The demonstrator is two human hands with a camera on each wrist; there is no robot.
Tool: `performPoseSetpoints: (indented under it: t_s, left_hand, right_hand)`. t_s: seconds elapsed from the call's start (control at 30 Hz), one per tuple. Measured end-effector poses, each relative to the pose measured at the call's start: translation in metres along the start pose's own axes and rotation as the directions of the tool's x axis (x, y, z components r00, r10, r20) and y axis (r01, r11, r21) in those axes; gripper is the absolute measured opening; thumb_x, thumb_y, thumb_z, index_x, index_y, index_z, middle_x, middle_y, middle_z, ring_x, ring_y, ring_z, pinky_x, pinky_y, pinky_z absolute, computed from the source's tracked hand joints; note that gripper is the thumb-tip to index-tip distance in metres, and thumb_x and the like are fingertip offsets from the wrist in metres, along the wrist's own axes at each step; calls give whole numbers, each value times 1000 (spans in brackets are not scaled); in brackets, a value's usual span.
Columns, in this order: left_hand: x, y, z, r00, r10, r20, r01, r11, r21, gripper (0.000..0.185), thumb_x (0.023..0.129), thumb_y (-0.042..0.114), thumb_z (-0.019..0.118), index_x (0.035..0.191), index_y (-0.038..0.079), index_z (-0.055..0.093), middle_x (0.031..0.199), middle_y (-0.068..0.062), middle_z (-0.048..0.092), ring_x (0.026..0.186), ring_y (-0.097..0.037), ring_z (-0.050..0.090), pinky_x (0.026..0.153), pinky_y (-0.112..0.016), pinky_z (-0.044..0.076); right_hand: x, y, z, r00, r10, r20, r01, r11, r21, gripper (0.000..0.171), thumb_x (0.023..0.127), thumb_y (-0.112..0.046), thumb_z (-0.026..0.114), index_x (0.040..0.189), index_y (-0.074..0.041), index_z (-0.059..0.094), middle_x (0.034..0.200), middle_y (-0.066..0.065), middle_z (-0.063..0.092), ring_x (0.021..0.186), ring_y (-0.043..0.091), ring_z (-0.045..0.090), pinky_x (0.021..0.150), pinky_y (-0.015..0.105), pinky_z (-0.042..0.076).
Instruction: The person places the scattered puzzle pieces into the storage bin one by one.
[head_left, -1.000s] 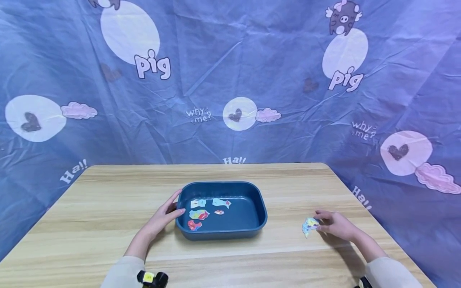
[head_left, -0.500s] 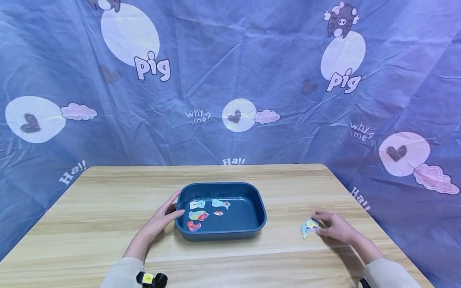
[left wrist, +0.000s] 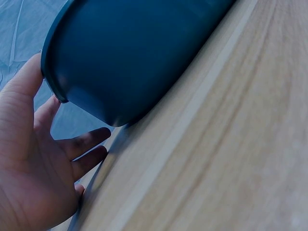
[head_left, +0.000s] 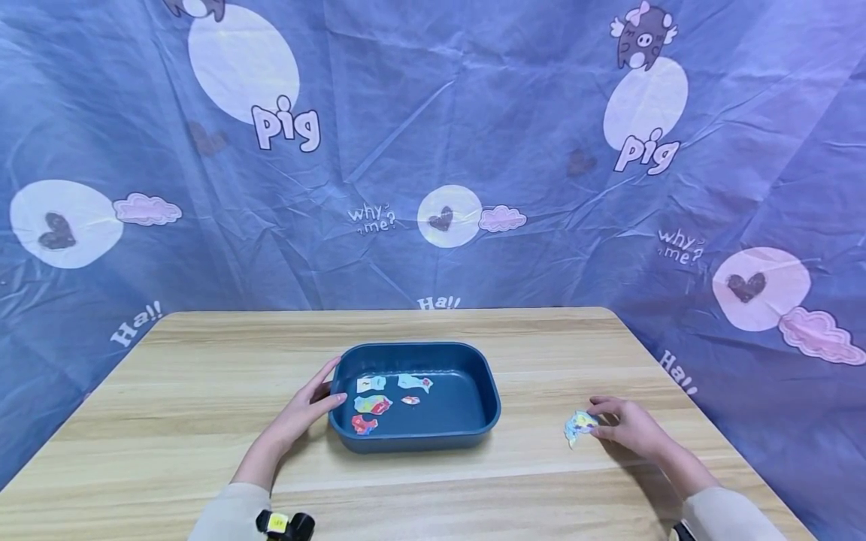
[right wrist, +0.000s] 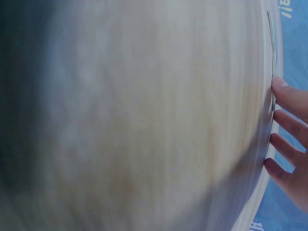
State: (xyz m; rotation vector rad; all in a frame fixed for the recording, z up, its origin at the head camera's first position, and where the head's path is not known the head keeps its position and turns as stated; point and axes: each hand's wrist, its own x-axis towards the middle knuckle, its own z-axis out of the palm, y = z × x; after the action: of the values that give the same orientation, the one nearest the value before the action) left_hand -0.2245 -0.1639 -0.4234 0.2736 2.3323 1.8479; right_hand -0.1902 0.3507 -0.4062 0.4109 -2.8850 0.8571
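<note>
On the tray's left side, my left hand (head_left: 298,417) holds the rim, thumb over the edge. The left wrist view shows thumb and forefinger at the rim of the deep blue tray (left wrist: 125,53), the other fingers loosely bent below it. Off to the tray's right, my right hand (head_left: 632,428) pinches the edge of a colourful paper cutout (head_left: 579,427), pale blue and yellow. Seen edge-on in the right wrist view, that cutout (right wrist: 273,48) is a thin strip at the thumb, low over or on the table; I cannot tell which.
Inside the tray (head_left: 449,434) lie several paper cutouts, among them a red one (head_left: 364,425) and a yellow-red one (head_left: 372,405). The wooden table (head_left: 406,496) ends at a blue printed cloth (head_left: 379,165) behind and to the right.
The right hand and its cutout have shifted only slightly. The left hand stays at the tray, and the cutouts inside lie as before. The head view tilted slightly.
</note>
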Motion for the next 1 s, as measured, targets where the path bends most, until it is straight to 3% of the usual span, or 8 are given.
performPoseSetpoints:
  t_s: [0.27,0.53,0.67,0.8,1.0]
  left_hand:
    - [0,0,-1,1000,-13,0,13,1000,-8,61,83,27,56,135,30,25,134,-18,29,121,-33,26,95,-55,15]
    - [0,-1,-1,1000,-14,2,14,1000,5,61,84,28,56,135,30,24,135,-17,27,122,-33,25,94,-56,14]
    - [0,-2,-1,1000,-14,2,14,1000,13,61,84,29,55,136,30,23,136,-17,26,122,-34,24,94,-56,14]
    - [1,-1,-1,1000,-9,-1,9,1000,9,61,84,28,55,136,30,23,135,-17,27,122,-33,25,94,-56,14]
    - [1,0,0,1000,-14,0,14,1000,10,61,84,28,55,136,30,23,135,-18,26,122,-34,25,94,-57,14]
  right_hand:
    - [2,1,7,998,-13,-64,10,999,-42,27,63,-9,73,85,4,64,103,26,54,98,44,46,84,53,30]
    - [4,-5,12,996,29,-85,-33,998,-44,25,65,-9,72,85,5,64,102,23,56,95,40,50,83,49,35]
    - [9,-9,14,992,57,-110,-61,997,-40,25,67,-13,72,86,2,64,96,17,60,81,27,56,72,38,43]
    - [14,-13,17,988,82,-128,-86,996,-26,22,68,-15,71,84,-1,65,93,13,61,71,15,53,60,27,42]
    - [18,-17,21,986,76,-149,-84,995,-49,19,68,-15,72,79,-2,64,94,16,61,76,21,55,65,32,43]
